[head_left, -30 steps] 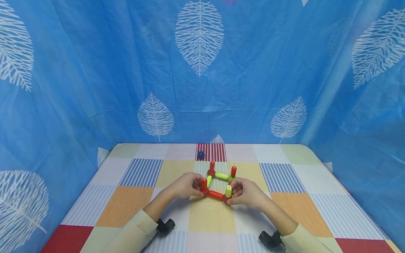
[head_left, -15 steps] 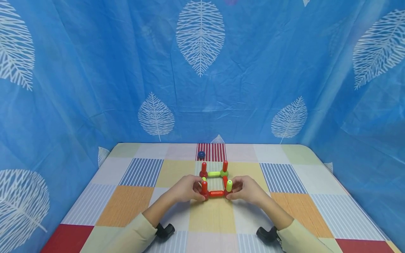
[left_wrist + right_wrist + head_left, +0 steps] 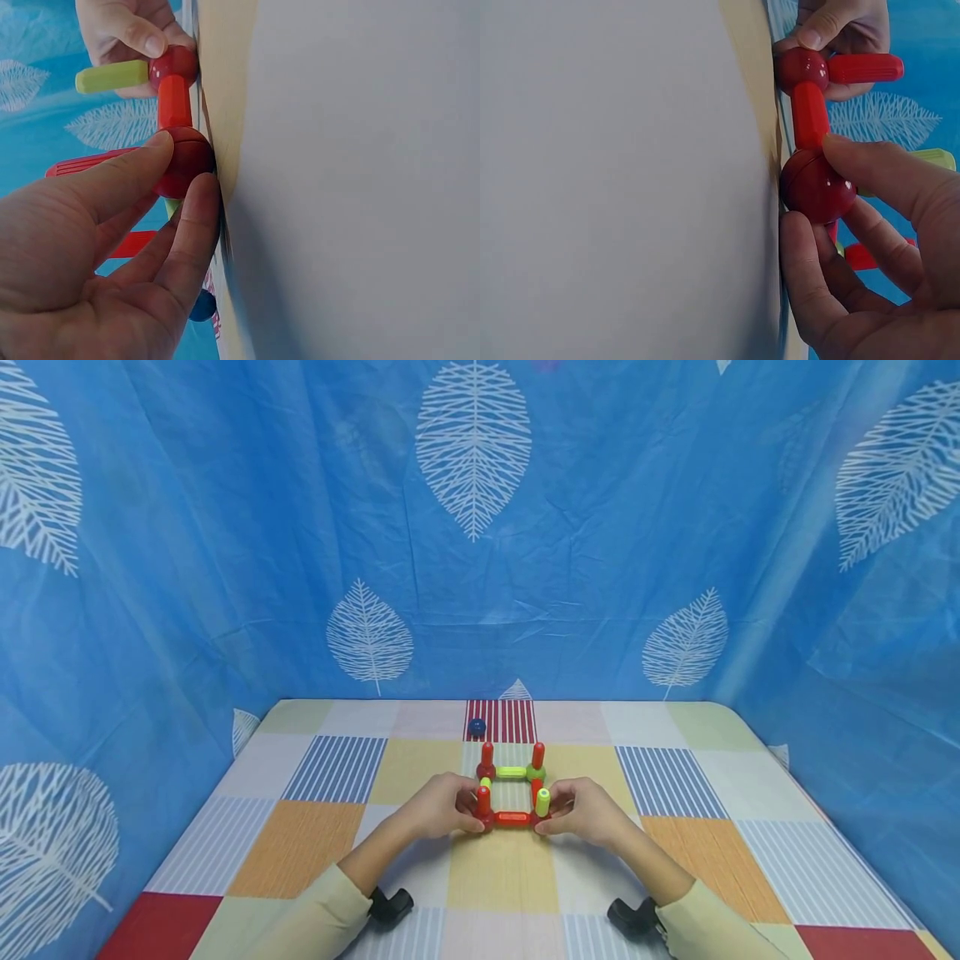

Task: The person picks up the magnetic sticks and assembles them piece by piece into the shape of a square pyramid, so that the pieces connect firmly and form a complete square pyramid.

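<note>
A square frame of toy balls and rods [image 3: 512,818] sits on the table, with a rod standing up from each corner. Its front rod and right rod are red; the back and left ones are yellow-green. My left hand [image 3: 442,806] pinches the red ball [image 3: 189,161] at the near left corner between thumb and fingers. At the near right corner my right hand [image 3: 585,811] pinches another red ball [image 3: 817,187], under the yellow-green upright [image 3: 543,802]. Red uprights stand at the other corners. The far right ball [image 3: 535,772] is green.
Behind the frame, a loose dark blue ball [image 3: 477,727] lies near the table's far edge. A patchwork cloth [image 3: 502,877] covers the table. Blue curtains [image 3: 585,527] with white leaf prints surround it at the back and sides.
The square frame has turned from a slant to sit straight, its far side swinging left and then slightly back right. Both hands keep their grip on the near corners.
</note>
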`<action>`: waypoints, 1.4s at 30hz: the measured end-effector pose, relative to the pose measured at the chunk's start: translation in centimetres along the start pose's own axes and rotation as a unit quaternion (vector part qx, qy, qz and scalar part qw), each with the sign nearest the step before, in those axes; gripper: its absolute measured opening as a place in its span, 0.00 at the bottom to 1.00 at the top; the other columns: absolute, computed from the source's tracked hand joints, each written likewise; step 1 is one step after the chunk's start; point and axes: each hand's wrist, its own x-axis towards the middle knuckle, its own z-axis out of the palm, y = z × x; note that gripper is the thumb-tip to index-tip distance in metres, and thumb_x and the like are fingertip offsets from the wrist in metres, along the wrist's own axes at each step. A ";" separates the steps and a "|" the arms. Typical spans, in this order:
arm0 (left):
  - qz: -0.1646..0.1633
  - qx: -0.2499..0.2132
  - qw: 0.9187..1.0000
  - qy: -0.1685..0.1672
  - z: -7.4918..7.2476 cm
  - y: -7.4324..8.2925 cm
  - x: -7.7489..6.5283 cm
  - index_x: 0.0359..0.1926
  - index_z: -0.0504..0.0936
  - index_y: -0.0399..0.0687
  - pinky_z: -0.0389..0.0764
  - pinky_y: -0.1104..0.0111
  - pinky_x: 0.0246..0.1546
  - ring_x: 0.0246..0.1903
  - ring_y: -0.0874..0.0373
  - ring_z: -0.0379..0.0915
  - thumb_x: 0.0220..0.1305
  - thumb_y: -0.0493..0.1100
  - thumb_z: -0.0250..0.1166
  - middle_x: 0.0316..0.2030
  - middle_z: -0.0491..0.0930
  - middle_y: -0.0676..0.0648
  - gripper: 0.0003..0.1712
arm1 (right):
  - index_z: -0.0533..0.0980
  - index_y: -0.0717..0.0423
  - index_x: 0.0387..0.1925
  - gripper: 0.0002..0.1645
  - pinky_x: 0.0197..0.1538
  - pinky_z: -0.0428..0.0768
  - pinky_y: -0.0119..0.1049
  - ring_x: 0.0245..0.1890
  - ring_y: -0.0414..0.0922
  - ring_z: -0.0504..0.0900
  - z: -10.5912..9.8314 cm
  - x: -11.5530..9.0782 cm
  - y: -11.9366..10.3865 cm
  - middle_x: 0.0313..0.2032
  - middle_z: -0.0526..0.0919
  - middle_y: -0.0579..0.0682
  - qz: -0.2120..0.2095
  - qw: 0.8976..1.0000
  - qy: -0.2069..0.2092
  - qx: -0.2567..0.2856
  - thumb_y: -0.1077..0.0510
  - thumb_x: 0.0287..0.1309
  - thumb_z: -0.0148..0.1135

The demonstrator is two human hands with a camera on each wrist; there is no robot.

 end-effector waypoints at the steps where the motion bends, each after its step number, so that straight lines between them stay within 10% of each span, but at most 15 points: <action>1: 0.000 0.000 1.000 0.001 0.0 0.0 0.0 0.41 0.85 0.51 0.83 0.66 0.39 0.34 0.58 0.78 0.54 0.40 0.79 0.34 0.86 0.53 0.14 | 0.81 0.55 0.32 0.16 0.42 0.79 0.37 0.34 0.44 0.78 0.0 0.0 0.0 0.31 0.84 0.47 0.001 1.000 0.000 0.001 0.61 0.43 0.83; 27: 0.017 -0.020 0.999 0.022 -0.5 0.0 -0.2 0.43 0.85 0.51 0.83 0.68 0.38 0.34 0.60 0.79 0.54 0.41 0.80 0.36 0.84 0.52 0.16 | 0.84 0.55 0.39 0.18 0.41 0.81 0.34 0.36 0.44 0.81 -1.2 0.0 0.6 0.36 0.86 0.51 -0.036 0.998 -0.034 0.028 0.57 0.46 0.82; 33: 0.052 -0.057 0.995 0.064 -1.1 0.4 -0.3 0.41 0.87 0.49 0.82 0.70 0.39 0.35 0.61 0.79 0.57 0.41 0.77 0.33 0.84 0.54 0.11 | 0.84 0.57 0.43 0.18 0.43 0.85 0.31 0.38 0.46 0.84 -1.5 -0.1 0.0 0.39 0.87 0.53 -0.095 0.993 -0.007 0.068 0.57 0.50 0.80; 42: 0.037 -0.051 0.993 0.099 -0.2 0.7 0.9 0.45 0.89 0.44 0.83 0.72 0.38 0.34 0.62 0.78 0.60 0.41 0.76 0.34 0.86 0.52 0.13 | 0.86 0.58 0.45 0.17 0.43 0.85 0.28 0.39 0.42 0.88 -0.4 0.8 -0.4 0.41 0.90 0.53 -0.075 0.993 0.056 0.066 0.55 0.55 0.77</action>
